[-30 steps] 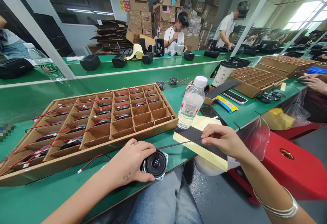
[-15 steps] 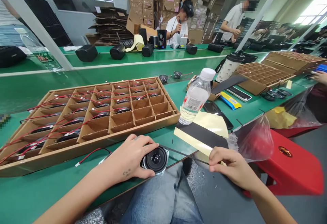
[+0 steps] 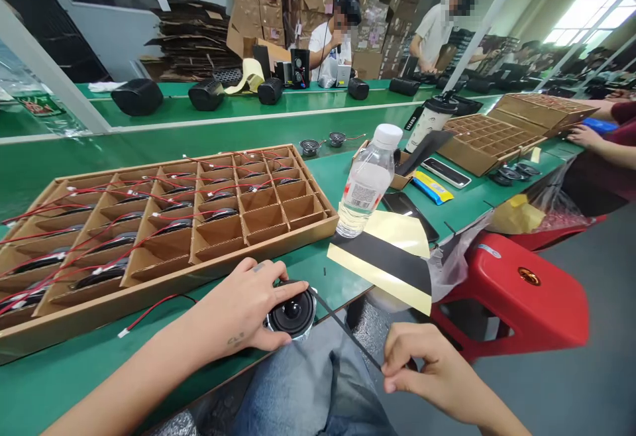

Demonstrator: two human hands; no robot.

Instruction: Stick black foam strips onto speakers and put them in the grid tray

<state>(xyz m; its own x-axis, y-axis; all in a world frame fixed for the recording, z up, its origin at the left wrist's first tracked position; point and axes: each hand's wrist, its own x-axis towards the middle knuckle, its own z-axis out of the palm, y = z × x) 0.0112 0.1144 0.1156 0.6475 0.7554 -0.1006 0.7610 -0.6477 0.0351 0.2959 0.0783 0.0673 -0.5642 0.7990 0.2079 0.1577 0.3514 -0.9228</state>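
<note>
My left hand (image 3: 243,313) grips the speaker (image 3: 293,313) at the near table edge (image 3: 99,370) | my right hand (image 3: 422,370) pinches a thin black strip (image 3: 342,323) running to it.

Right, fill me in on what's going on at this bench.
A person seated at the green table holds a small round speaker at its edge with the left hand. The right hand pinches the end of a thin black strip that runs straight to the speaker's rim. Behind stand a divided cardboard tray of red-wired speakers, a water bottle and a yellow-backed sheet. Other people work further along.
</note>
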